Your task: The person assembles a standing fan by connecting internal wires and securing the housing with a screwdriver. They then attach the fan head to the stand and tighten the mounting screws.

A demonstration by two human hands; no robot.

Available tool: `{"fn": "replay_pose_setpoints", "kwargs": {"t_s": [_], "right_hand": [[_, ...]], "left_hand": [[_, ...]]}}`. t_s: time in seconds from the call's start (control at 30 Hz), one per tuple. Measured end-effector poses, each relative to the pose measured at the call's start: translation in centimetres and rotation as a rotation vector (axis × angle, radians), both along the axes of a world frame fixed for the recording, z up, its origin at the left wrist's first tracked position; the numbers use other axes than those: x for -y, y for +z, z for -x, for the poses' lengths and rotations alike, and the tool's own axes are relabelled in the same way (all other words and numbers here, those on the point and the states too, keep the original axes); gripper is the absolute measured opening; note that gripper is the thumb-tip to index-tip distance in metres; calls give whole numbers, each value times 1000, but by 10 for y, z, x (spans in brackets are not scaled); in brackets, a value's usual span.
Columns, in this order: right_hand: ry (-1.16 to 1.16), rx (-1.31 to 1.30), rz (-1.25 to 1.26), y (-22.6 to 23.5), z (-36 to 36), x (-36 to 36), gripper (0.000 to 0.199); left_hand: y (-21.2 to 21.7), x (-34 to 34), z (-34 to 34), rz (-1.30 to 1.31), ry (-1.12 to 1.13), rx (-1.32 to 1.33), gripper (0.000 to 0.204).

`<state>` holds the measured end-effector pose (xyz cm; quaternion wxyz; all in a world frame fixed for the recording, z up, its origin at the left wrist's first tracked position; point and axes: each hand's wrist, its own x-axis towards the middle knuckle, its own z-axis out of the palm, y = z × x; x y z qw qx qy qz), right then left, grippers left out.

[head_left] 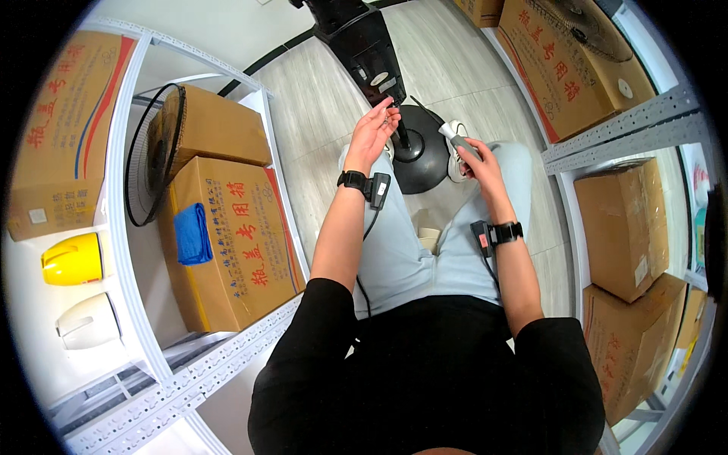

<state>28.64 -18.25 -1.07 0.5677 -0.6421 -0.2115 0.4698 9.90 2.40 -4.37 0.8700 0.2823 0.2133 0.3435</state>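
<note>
A black fan stand (364, 57) leans in front of me, its column rising from a round black base (423, 163) on the floor between my feet. Beside the column's lower end is my left hand (371, 133), palm up, with thumb and fingertips drawn together. Anything pinched there is too small to make out. My right hand (481, 168) is wrapped round a tool with a grey handle (459, 142) and a white collar. A thin dark rod, apparently its shaft, slants from the collar toward the column. Both wrists wear black bands with small cabled boxes.
The left rack (125, 152) holds cardboard boxes (235, 243), a round fan grille (130, 163), a blue cloth (192, 233), a yellow kettle-shaped container (73, 259) and a white one (89, 321). On the right rack (622, 129) stand more boxes and another grille (580, 23).
</note>
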Motion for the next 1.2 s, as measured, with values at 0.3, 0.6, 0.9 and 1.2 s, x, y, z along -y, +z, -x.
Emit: {"fn": "replay_pose_setpoints", "kwargs": {"t_s": [0.3, 0.6, 0.9, 1.2], "right_hand": [[28, 214, -42, 47, 32, 17, 32], [46, 312, -48, 46, 39, 14, 32], [44, 316, -33, 50, 45, 16, 32], [28, 376, -3, 49, 48, 16, 34]], "left_hand": [[4, 2, -2, -13, 20, -8, 17], [2, 1, 4, -33, 7, 12, 19], [10, 4, 4, -33, 5, -10, 23], [6, 2, 8, -19, -41, 64, 21]]}}
